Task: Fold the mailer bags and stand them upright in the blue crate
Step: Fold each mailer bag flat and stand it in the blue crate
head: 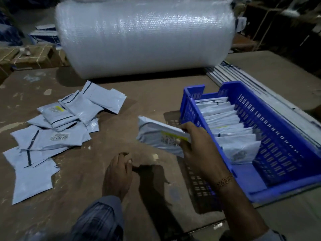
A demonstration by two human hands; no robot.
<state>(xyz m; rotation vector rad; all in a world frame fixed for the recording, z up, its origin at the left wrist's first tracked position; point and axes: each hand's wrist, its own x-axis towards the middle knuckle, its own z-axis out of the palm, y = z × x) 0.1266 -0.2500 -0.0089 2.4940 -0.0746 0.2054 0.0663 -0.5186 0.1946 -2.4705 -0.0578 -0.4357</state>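
Right grip (194, 145) grasps a folded mailer bag (156, 136) beside the blue crate (286, 129); left grip (119, 173) rests released on the tabletop (156, 98)

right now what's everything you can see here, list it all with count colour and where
bubble wrap roll: one, clear white, lying across the far side of the table
blue crate: one, blue, right side of the table
filed mailer bags: a row, exact count unclear, pale grey, standing upright in the blue crate
loose mailer bags: a pile, count unclear, pale grey, left side of the table
held mailer bag: one, pale grey with a yellow-edged label, held just left of the crate
table: one, brown
cardboard boxes: several, brown, far left behind the table
bracelet: one, gold, right wrist
left hand: resting on the table, holds nothing
right hand: grips the held mailer bag
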